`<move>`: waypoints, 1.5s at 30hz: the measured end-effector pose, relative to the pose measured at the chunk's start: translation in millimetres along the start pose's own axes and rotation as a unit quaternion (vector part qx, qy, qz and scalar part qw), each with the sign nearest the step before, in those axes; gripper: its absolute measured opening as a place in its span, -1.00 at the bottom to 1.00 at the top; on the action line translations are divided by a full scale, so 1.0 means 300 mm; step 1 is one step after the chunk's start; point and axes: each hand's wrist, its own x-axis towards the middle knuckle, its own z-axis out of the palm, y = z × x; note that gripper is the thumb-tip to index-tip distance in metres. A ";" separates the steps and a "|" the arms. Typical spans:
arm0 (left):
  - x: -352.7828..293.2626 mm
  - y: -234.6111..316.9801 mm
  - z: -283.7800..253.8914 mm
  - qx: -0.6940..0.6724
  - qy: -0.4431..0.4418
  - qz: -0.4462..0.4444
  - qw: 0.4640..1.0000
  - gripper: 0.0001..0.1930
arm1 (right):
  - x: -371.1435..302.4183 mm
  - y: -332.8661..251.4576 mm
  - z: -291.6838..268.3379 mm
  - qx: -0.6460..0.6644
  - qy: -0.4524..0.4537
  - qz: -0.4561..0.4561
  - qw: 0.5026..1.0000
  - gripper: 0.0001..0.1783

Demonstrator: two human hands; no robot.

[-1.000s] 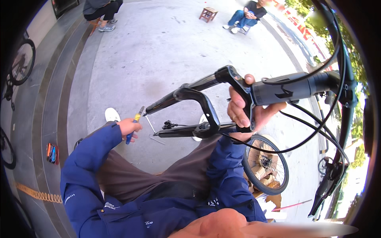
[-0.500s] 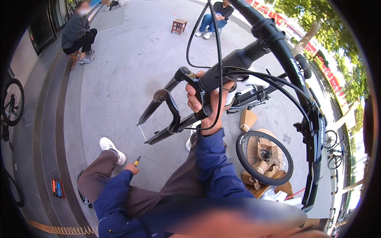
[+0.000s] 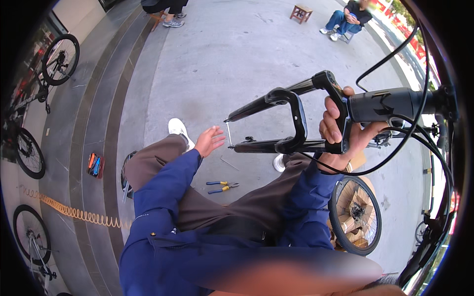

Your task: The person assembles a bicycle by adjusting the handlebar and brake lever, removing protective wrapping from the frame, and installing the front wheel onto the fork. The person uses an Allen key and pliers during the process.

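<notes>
Up at the right of the head view, right hand (image 3: 340, 130) clamped around the top of a black suspension fork (image 3: 284, 121), fingers wrapped where the crown meets the stem and the black handlebar grip (image 3: 390, 104). Held out over the lap, fork legs pointing left across the body, lower tips hanging free above the pavement. Left hand (image 3: 210, 140) spread open and empty, fingers apart, hovering just beside the fork's lower ends and a thin silver rod (image 3: 228, 134) there — near, not touching. Judged from the look of it: rigid metal, fairly heavy and end-loaded, no give anywhere, painted legs likely slick; best gripped at the crown or arch, with a second hold low on a leg to stop it swinging. Black cables (image 3: 395, 163) looping from the bar down past the wrist — soft, prone to snagging. Below on the grey concrete, blue-and-yellow pliers (image 3: 222, 186) lying between the knees, well apart from both hands. Further right, a small spoked wheel (image 3: 355, 216) over cardboard. Off to the left, a coiled orange hose (image 3: 74, 212) on the steps, a little tool set (image 3: 94, 164), parked bicycles (image 3: 59, 59). Far off, seated people and a wooden stool (image 3: 301, 12).
</notes>
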 end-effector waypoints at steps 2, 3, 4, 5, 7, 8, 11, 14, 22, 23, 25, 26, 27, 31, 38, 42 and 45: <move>0.002 0.096 0.063 -0.018 -0.033 -0.009 0.999 -0.51 | -0.009 -0.006 0.019 0.006 -0.013 -0.001 1.000 0.24; 0.003 0.130 0.083 -0.029 -0.057 -0.009 0.998 -0.52 | -0.015 -0.005 0.027 -0.009 0.000 -0.007 1.000 0.24; 0.001 0.156 0.094 -0.008 -0.060 -0.025 0.998 -0.54 | -0.019 -0.004 0.036 -0.007 -0.006 -0.006 1.000 0.24; 0.002 0.176 0.100 0.011 -0.071 -0.038 0.997 -0.56 | -0.020 -0.004 0.042 -0.006 -0.013 -0.007 1.000 0.24; -0.004 0.194 0.098 0.032 -0.084 -0.049 0.995 -0.58 | -0.025 -0.006 0.055 0.020 -0.026 0.005 0.999 0.21; -0.009 0.200 0.091 0.034 -0.086 -0.047 0.995 -0.59 | -0.025 -0.007 0.060 0.031 -0.039 0.012 0.999 0.21; -0.022 0.196 0.081 0.037 -0.076 -0.050 0.995 -0.58 | -0.028 -0.012 0.067 0.040 -0.053 0.022 0.998 0.20; -0.039 0.189 0.079 -0.017 -0.056 -0.049 0.997 -0.56 | -0.032 -0.013 0.067 0.041 -0.057 0.024 0.997 0.20; -0.019 0.167 0.045 -0.093 -0.070 -0.050 0.992 -0.61 | -0.029 -0.006 0.062 0.040 -0.057 0.021 0.997 0.23; -0.016 0.155 0.036 -0.098 -0.077 -0.046 0.991 -0.66 | -0.028 -0.006 0.061 0.038 -0.058 0.019 0.997 0.24; -0.027 0.115 0.022 -0.024 -0.071 -0.054 0.996 -0.74 | -0.030 -0.005 0.059 0.033 -0.055 0.016 0.998 0.24; -0.041 0.085 0.017 0.056 -0.059 -0.063 0.995 -0.75 | -0.030 -0.003 0.056 0.036 -0.055 0.013 0.998 0.26; -0.056 0.057 0.014 0.134 -0.046 -0.071 0.987 -0.73 | -0.032 -0.002 0.054 0.017 -0.036 0.007 0.999 0.24; -0.133 -0.051 0.018 0.022 -0.121 -0.126 0.984 -0.59 | -0.033 -0.006 0.041 -0.026 -0.003 0.011 1.000 0.25; -0.150 -0.139 0.097 0.018 -0.040 -0.038 0.998 -0.57 | -0.021 -0.015 0.018 -0.047 0.025 0.019 0.998 0.25; -0.166 -0.139 0.103 -0.024 -0.104 -0.048 0.993 -0.48 | -0.022 -0.017 0.014 -0.048 0.039 0.026 0.998 0.25; -0.174 -0.129 0.109 0.005 -0.112 -0.052 0.992 -0.45 | -0.023 -0.017 0.017 -0.052 0.044 0.024 0.997 0.26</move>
